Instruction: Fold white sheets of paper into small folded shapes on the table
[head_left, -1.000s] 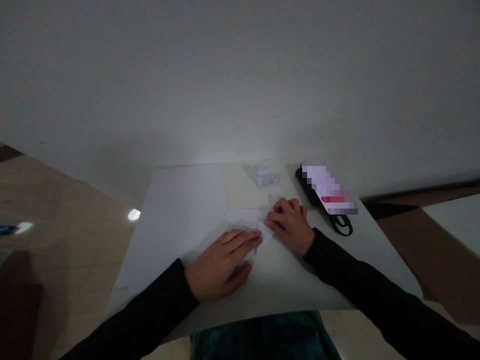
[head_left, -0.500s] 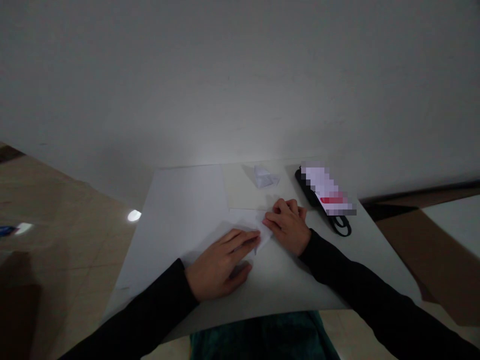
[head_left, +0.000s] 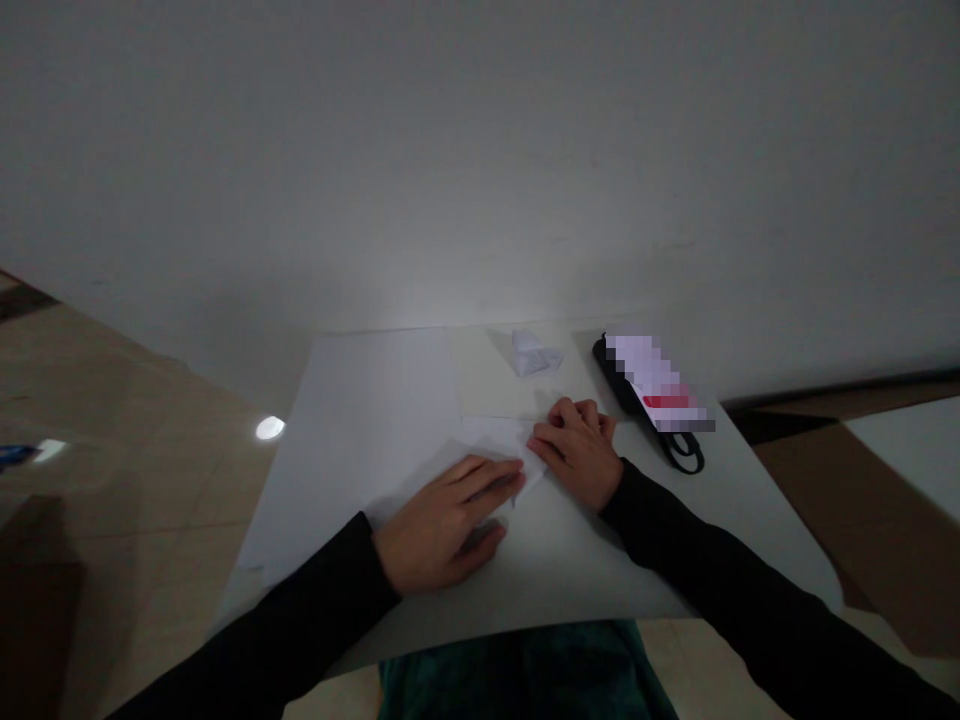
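Between my hands a small piece of folded white paper lies flat on the white table. My left hand rests with its fingers stretched out, the fingertips pressing the paper's left edge and the thumb apart. At the paper's upper right, my right hand has its fingers curled and closed on the edge. The fingers cover part of the paper, so its full shape is hidden. Beyond my hands stands a folded white paper shape, on a cream sheet.
White paper covers the table's left part. On the right lies a black case with a strap loop, beneath a blurred-out flat item. A grey wall rises behind the table. Brown cardboard is at the right.
Almost nothing differs. The view has shifted very slightly, and both hands keep the same places on the folded paper.
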